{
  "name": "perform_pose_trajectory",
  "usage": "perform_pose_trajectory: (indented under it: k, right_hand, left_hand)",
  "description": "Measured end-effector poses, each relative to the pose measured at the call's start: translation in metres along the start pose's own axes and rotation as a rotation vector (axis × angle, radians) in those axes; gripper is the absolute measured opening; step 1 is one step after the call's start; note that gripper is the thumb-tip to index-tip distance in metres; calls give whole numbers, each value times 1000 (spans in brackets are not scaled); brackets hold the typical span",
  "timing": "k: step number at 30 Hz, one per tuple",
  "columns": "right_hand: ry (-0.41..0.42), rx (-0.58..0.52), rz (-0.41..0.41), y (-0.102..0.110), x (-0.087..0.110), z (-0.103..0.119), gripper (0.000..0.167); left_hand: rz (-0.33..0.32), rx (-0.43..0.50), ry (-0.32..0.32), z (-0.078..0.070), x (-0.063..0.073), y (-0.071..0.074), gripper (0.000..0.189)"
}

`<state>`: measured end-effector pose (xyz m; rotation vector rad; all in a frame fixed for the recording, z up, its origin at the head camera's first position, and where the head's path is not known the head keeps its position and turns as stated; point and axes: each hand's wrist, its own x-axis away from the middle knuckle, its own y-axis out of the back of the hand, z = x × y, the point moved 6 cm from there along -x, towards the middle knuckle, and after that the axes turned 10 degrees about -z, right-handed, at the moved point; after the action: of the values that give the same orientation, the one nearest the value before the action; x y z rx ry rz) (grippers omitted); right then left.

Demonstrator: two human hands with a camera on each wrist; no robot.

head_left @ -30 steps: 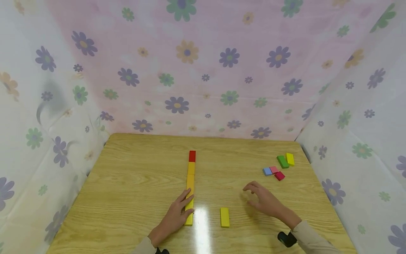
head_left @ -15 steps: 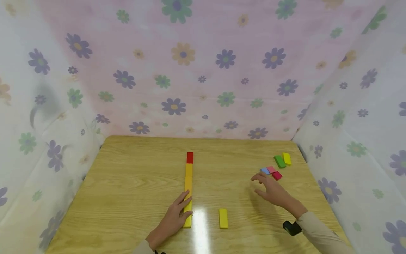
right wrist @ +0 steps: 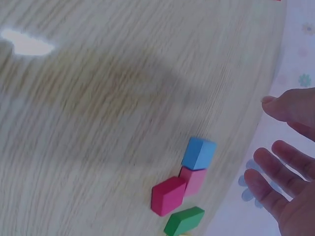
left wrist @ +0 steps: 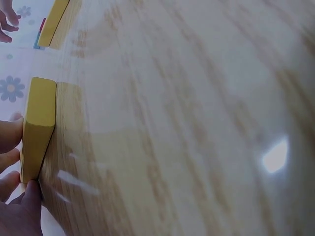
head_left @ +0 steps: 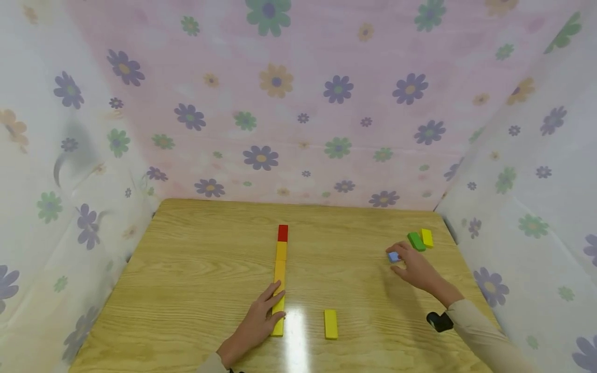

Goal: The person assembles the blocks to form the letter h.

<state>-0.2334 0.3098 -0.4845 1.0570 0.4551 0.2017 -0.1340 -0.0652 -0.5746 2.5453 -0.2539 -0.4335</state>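
Head view: the right hand has moved across the desk to the blue block, its fingers parted over it and gripping nothing, so the reach has got as far as this cluster. A light pink block touches the blue one, crowded by a magenta block. Just beyond the fingers lie a green block and a far yellow block. The left hand's outspread fingers stay on the row of blocks; right of them lies a lone yellow block.
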Motion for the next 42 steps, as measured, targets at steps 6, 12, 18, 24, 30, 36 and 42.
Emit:
perform_pose_trajectory:
  k: [6,12,18,24,30,36,42]
  right_hand:
    - [-38,34,4,6,-4,-20,36]
    - [-82,39,-1,13,-6,-39,35]
    - [-105,70,23,18,-13,-54,38]
    - [-123,109,37,20,-19,-73,37]
    - [-154,114,53,18,-24,-90,39]
    - [-209,134,99,12,-25,-109,49]
    - [-219,138,91,9,-33,-122,53]
  left_hand:
    - [1,-11,-10,0,1,-1,52]
    - [6,-22,-28,-1,0,-1,51]
    - [-1,-24,-34,-2,-1,0,52]
    - [-1,-28,-28,0,0,-1,51]
    - [-13,-39,-27,3,1,-2,51]
    - [-14,-36,-38,2,2,-3,51]
    - [-14,-31,-27,1,0,0,52]
